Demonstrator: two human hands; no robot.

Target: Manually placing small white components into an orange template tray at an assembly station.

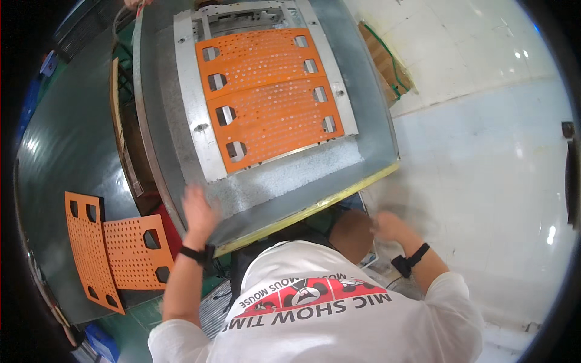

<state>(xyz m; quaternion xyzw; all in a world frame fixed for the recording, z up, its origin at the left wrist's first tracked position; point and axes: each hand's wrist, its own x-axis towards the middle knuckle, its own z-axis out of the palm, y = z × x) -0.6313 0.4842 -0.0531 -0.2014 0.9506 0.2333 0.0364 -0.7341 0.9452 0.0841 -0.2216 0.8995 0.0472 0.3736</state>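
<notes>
a pale, shiny surface spreads along the right, and a dark one curves down the left. between them sits a big grey metal tray, set slightly askew, with a yellow strip along its near edge. inside it, a silver frame carries two orange boards, edge to edge, dotted with small holes and cut with larger openings at their sides; white grainy stuff covers the tray floor just in front of them. two more orange boards lie outside the tray, at the lower left, one partly over the other.

the two hands are well apart. the left hand, blurred, is at the tray's near left corner; i cannot tell if it touches. the right hand is beyond the near right corner, beside a brown rounded shape; i cannot tell if it holds anything. each wrist wears a black band.
</notes>
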